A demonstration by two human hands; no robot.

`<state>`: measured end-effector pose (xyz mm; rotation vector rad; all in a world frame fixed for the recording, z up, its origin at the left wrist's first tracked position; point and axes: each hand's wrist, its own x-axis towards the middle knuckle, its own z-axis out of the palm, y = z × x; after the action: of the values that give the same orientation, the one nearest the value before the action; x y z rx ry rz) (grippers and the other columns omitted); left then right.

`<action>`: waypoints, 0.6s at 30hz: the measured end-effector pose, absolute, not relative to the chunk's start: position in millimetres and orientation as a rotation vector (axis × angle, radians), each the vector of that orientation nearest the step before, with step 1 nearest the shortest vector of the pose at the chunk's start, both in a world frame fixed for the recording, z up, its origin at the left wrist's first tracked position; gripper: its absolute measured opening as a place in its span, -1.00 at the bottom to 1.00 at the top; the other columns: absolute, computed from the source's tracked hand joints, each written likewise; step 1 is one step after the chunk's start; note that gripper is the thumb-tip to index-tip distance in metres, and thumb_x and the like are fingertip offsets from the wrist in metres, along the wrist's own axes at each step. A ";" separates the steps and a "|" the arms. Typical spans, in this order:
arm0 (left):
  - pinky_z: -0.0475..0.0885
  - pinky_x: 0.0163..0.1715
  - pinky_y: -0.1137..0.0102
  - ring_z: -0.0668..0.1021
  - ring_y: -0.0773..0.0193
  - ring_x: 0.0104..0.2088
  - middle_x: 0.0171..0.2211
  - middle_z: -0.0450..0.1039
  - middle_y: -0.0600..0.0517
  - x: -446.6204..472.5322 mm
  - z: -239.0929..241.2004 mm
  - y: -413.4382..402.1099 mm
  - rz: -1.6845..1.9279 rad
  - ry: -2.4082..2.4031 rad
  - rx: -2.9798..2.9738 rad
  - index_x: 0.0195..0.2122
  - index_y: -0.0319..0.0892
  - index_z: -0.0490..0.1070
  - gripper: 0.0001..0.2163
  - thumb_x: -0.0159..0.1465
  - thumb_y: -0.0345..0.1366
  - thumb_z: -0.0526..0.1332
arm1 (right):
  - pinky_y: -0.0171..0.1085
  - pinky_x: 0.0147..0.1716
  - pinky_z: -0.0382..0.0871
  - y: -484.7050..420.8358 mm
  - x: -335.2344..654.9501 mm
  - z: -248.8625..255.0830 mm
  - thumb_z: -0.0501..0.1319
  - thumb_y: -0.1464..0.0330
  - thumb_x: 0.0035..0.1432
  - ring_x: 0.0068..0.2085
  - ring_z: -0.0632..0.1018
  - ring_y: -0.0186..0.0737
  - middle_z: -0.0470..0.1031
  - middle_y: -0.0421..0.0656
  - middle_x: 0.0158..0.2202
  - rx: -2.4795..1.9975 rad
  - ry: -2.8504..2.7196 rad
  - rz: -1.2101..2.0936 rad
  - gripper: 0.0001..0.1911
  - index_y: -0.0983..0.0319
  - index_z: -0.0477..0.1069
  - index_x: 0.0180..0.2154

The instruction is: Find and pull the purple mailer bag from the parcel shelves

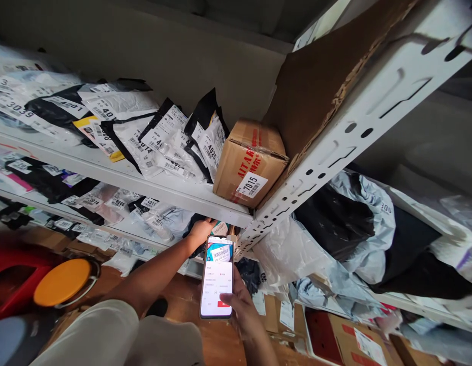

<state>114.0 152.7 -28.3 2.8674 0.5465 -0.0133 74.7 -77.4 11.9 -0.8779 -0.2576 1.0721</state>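
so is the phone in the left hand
No, the right hand holds the phone, while the left hand reaches to a labelled parcel.

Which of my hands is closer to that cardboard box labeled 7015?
Left. The left hand reaches up just below the shelf under the cardboard box; the right hand holds the phone lower down.

I see brown carton (248, 161), red lettering, white label. Black and white mailers (170, 137) left of it. White shelf frame (335, 147). Orange stool (62, 281) near left. Phone (217, 277) screen white, possibly red button.
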 end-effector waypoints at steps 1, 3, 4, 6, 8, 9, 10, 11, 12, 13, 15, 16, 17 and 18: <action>0.46 -0.16 0.19 0.52 0.21 -0.19 -0.05 0.39 -0.11 113.8 -28.2 152.4 -0.012 0.554 2.873 0.05 -0.21 0.27 -0.66 0.27 -0.22 0.11 | -0.06 -0.09 0.37 -77.3 73.3 10.7 0.38 0.44 -0.25 0.03 0.47 0.00 0.55 -0.15 -0.09 -0.881 -0.231 1.053 -0.20 0.08 0.19 0.08; 0.46 -0.16 0.19 0.52 0.22 -0.19 -0.05 0.40 -0.10 113.6 -28.1 151.7 -0.011 0.570 2.886 0.05 -0.20 0.27 -0.67 0.28 -0.24 0.09 | -0.08 -0.11 0.39 -76.9 71.0 8.8 0.41 0.38 -0.24 0.01 0.48 0.00 0.55 -0.15 -0.10 -0.907 -0.174 1.016 -0.22 0.08 0.22 0.07; 0.46 -0.16 0.18 0.52 0.22 -0.19 -0.06 0.40 -0.10 113.5 -28.0 151.4 -0.013 0.578 2.892 0.05 -0.20 0.28 -0.68 0.29 -0.25 0.09 | -0.08 -0.12 0.39 -76.4 70.2 8.1 0.41 0.34 -0.21 0.00 0.49 0.00 0.55 -0.16 -0.09 -0.921 -0.149 0.997 -0.25 0.07 0.23 0.06; 0.47 -0.17 0.18 0.52 0.22 -0.19 -0.07 0.40 -0.09 113.2 -27.7 151.1 -0.016 0.584 2.904 0.04 -0.20 0.28 -0.69 0.29 -0.27 0.09 | -0.09 -0.15 0.40 -74.7 68.8 6.6 0.38 0.27 -0.13 -0.05 0.52 -0.02 0.54 -0.17 -0.09 -0.942 -0.112 0.965 -0.34 0.05 0.25 0.04; 0.47 -0.17 0.19 0.52 0.22 -0.19 -0.07 0.41 -0.09 112.9 -27.5 151.2 -0.017 0.582 2.913 0.04 -0.20 0.28 -0.70 0.29 -0.28 0.08 | -0.09 -0.20 0.41 -72.6 67.5 5.2 0.35 0.22 -0.08 -0.09 0.55 -0.04 0.55 -0.19 -0.10 -0.950 -0.092 0.938 -0.40 0.03 0.25 0.03; 0.47 -0.17 0.19 0.52 0.23 -0.20 -0.07 0.41 -0.09 112.8 -27.5 151.4 -0.017 0.580 2.917 0.03 -0.20 0.29 -0.70 0.29 -0.28 0.08 | -0.11 -0.22 0.42 -71.8 66.8 4.7 0.34 0.20 -0.07 -0.11 0.56 -0.05 0.56 -0.19 -0.12 -0.950 -0.086 0.923 -0.42 0.03 0.25 0.02; 0.47 -0.17 0.20 0.52 0.23 -0.20 -0.08 0.41 -0.08 112.8 -27.6 151.6 -0.017 0.577 2.921 0.03 -0.20 0.29 -0.70 0.29 -0.29 0.09 | -0.13 -0.23 0.41 -71.4 65.9 4.5 0.34 0.21 -0.07 -0.13 0.56 -0.07 0.56 -0.20 -0.12 -0.950 -0.081 0.913 -0.44 0.03 0.26 0.00; 0.48 -0.18 0.20 0.52 0.23 -0.20 -0.08 0.41 -0.08 112.8 -27.8 151.9 -0.017 0.573 2.924 0.03 -0.20 0.29 -0.71 0.29 -0.29 0.09 | -0.16 -0.25 0.41 -71.5 64.8 4.7 0.34 0.24 -0.08 -0.14 0.56 -0.09 0.56 -0.20 -0.13 -0.949 -0.080 0.911 -0.45 0.05 0.27 0.00; 0.48 -0.18 0.20 0.52 0.23 -0.20 -0.08 0.41 -0.08 112.8 -28.1 152.2 -0.018 0.568 2.927 0.03 -0.20 0.29 -0.71 0.29 -0.29 0.09 | -0.19 -0.27 0.40 -72.0 63.6 5.3 0.34 0.29 -0.10 -0.16 0.57 -0.11 0.56 -0.21 -0.13 -0.947 -0.079 0.914 -0.44 0.06 0.28 -0.01; 0.48 -0.18 0.21 0.52 0.23 -0.20 -0.08 0.41 -0.08 112.9 -28.5 152.5 -0.019 0.560 2.930 0.03 -0.20 0.29 -0.71 0.28 -0.29 0.09 | -0.22 -0.29 0.40 -72.8 62.3 6.2 0.33 0.36 -0.15 -0.18 0.57 -0.13 0.57 -0.21 -0.13 -0.945 -0.082 0.920 -0.41 0.08 0.28 -0.01; 0.47 -0.18 0.21 0.52 0.23 -0.20 -0.08 0.42 -0.08 113.1 -29.4 153.1 -0.022 0.546 2.935 0.02 -0.20 0.30 -0.71 0.28 -0.30 0.09 | -0.24 -0.27 0.39 -74.8 59.5 8.6 0.28 0.50 -0.25 -0.18 0.56 -0.14 0.57 -0.21 -0.13 -0.934 -0.101 0.933 -0.30 0.10 0.27 0.02; 0.47 -0.18 0.21 0.52 0.23 -0.20 -0.08 0.42 -0.08 113.3 -29.8 153.3 -0.024 0.542 2.938 0.02 -0.19 0.30 -0.72 0.29 -0.30 0.09 | -0.23 -0.25 0.39 -75.7 58.3 10.0 0.25 0.54 -0.29 -0.16 0.56 -0.13 0.57 -0.21 -0.12 -0.925 -0.113 0.934 -0.25 0.10 0.26 0.04; 0.47 -0.18 0.20 0.52 0.23 -0.19 -0.08 0.42 -0.07 113.4 -30.2 153.5 -0.024 0.541 2.940 0.02 -0.19 0.30 -0.72 0.29 -0.31 0.09 | -0.22 -0.22 0.39 -76.4 57.2 11.3 0.23 0.56 -0.31 -0.14 0.55 -0.13 0.57 -0.23 -0.12 -0.914 -0.124 0.933 -0.22 0.08 0.25 0.05; 0.47 -0.17 0.21 0.52 0.23 -0.19 -0.08 0.42 -0.08 113.5 -30.5 153.6 -0.023 0.542 2.941 0.02 -0.19 0.30 -0.72 0.29 -0.31 0.09 | -0.21 -0.20 0.38 -76.9 56.4 12.6 0.23 0.57 -0.30 -0.13 0.54 -0.12 0.57 -0.24 -0.12 -0.903 -0.135 0.934 -0.21 0.06 0.23 0.07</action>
<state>113.5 153.6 -30.5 2.9413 0.5415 -0.0234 56.4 -76.9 12.6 -0.9032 -0.1348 0.9340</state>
